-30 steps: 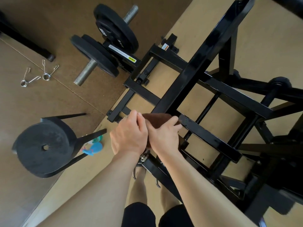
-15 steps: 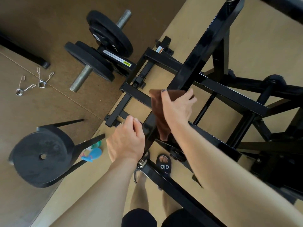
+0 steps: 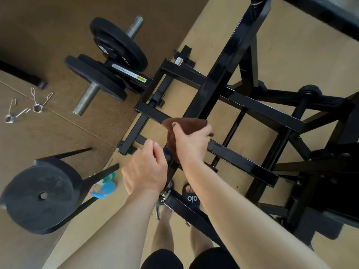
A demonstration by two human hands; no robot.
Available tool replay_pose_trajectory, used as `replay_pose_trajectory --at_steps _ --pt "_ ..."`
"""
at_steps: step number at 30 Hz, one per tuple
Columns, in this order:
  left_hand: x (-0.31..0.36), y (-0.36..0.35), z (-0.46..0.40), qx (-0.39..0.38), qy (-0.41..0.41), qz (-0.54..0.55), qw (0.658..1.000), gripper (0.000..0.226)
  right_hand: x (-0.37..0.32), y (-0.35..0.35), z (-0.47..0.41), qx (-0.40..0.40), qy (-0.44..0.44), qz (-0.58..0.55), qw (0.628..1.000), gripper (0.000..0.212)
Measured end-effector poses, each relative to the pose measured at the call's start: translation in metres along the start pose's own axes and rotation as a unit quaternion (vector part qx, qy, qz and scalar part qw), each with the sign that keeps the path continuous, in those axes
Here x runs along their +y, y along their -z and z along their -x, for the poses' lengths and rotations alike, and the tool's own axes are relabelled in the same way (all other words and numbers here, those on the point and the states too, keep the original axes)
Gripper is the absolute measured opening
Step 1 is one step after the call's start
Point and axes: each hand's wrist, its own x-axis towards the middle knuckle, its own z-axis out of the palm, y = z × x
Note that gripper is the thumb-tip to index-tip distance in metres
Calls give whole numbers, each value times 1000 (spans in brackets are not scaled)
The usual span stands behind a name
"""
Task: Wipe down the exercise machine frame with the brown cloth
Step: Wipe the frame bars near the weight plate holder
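Observation:
The black exercise machine frame fills the middle and right, with one long diagonal bar crossing several cross bars. My right hand grips the brown cloth and presses it against the diagonal bar where it meets a cross bar. Part of the cloth hangs down under my palm. My left hand hovers just left of the bar with fingers loosely curled, holding nothing.
Black weight plates on a steel bar lie at the frame's far left end. A large plate on a stand sits at the left. Spring collars lie on the brown mat. My sandalled foot stands under the lower bar, beside a blue object.
My left hand let go of the cloth and stays beside the bar. My right hand slid the cloth up the diagonal bar, then came back down a little.

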Motion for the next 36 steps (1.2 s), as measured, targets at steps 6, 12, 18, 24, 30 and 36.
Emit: replay_pose_trajectory --at_steps 6,12,18,24,30,36 --pt "-2 -1 0 -4 -2 0 1000 28 -31 11 -37 -7 24 2 1000 104" --pt "-5 -4 0 -1 -28 1 1000 31 -96 27 -100 42 34 8 998 102" --pt "-3 -4 0 -50 -64 -54 995 43 -70 24 -75 33 44 -52 997 91" --pt "48 -20 -34 -56 -26 36 997 28 -42 24 -60 -35 24 -43 998 90" --pt "108 -70 -99 -31 40 62 997 34 -106 45 -134 -1 37 -26 999 100" --pt "114 -87 -103 13 9 110 994 27 -169 64 -204 44 45 -16 998 93"
